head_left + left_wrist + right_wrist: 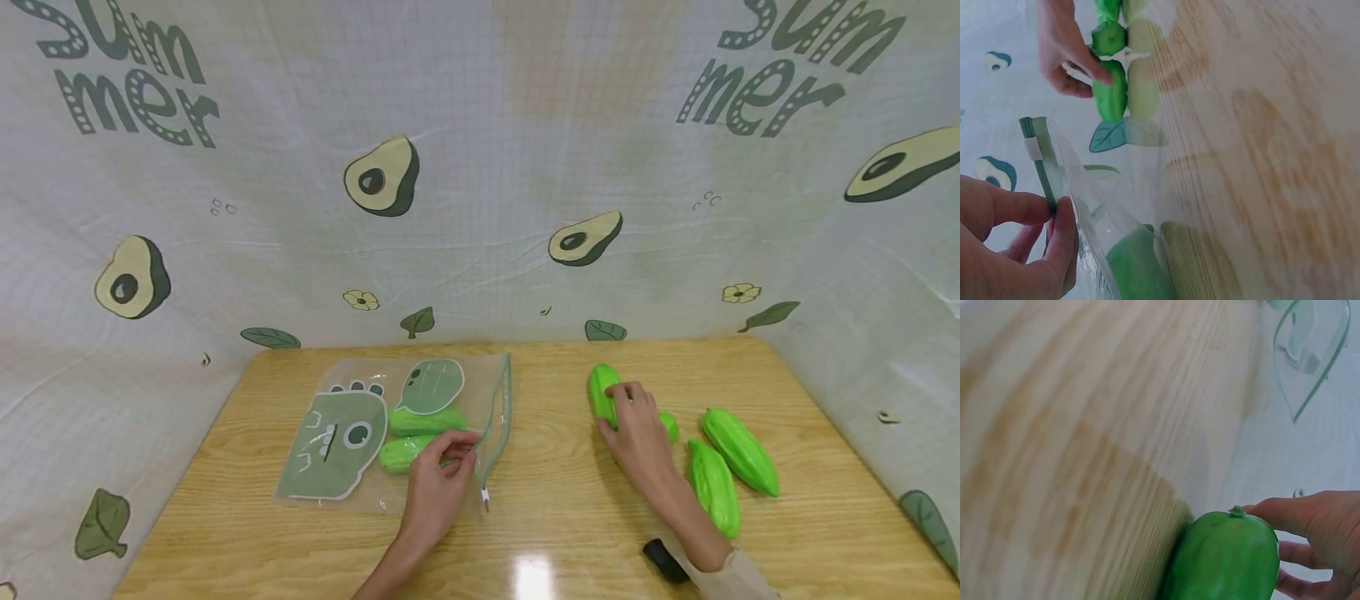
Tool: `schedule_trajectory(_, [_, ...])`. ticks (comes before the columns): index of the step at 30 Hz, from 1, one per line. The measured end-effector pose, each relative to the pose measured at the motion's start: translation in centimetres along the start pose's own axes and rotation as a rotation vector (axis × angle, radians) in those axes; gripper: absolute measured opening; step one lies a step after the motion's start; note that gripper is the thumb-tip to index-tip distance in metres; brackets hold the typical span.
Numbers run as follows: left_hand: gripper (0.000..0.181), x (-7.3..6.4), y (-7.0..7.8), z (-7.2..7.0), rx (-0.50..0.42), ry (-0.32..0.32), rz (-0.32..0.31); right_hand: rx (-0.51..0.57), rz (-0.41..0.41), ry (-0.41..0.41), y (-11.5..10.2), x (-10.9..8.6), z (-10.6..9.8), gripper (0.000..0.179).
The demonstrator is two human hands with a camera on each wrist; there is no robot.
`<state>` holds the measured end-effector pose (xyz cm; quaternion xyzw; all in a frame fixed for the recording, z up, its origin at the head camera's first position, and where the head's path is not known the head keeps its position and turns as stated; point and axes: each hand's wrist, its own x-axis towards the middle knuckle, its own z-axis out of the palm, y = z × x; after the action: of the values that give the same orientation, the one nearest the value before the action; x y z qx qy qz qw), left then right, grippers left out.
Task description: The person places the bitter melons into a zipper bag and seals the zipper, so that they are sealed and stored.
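Note:
A clear zip bag (491, 417) with a green monster print lies flat on the left of the table, its slider edge facing right. Inside it are two green, cucumber-like vegetables (427, 421). My left hand (440, 483) pinches the green zip strip (1044, 178) at the bag's mouth between thumb and fingers. Over to the right, my right hand (637, 429) holds another plump green vegetable (602, 387) from above, thumb and fingers at its sides. That vegetable (1225, 556) still lies on the wood, its stem end showing in the right wrist view.
Right of my right hand lie a small round green piece (669, 426) and two ridged green vegetables (741, 450), side by side. A black object (664, 561) sits near my right forearm. An avocado-print cloth (480, 275) stands behind the wooden table (555, 500).

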<state>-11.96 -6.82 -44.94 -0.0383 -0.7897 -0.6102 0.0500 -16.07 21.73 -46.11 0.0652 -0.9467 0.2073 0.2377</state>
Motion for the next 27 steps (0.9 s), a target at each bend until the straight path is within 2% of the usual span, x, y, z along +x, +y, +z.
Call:
schedule_trajectory(10, [0.019, 0.0, 0.0, 0.1, 0.003, 0.019, 0.023, 0.028, -0.020, -0.031, -0.5, 0.3, 0.0, 0.037])
schedule_trajectory(18, [0.019, -0.1, 0.1, 0.1, -0.002, 0.025, 0.023, 0.060, -0.014, -0.025, -0.2, 0.7, -0.5, 0.035])
schedule_trajectory(23, [0.018, -0.1, 0.1, 0.1, -0.001, 0.030, 0.044, 0.093, -0.005, -0.032, 0.0, 0.9, -1.1, 0.033])
schedule_trajectory(27, [0.018, -0.1, 0.2, 0.1, -0.003, 0.030, 0.032, 0.126, 0.013, -0.040, 0.1, 0.9, -1.4, 0.032])
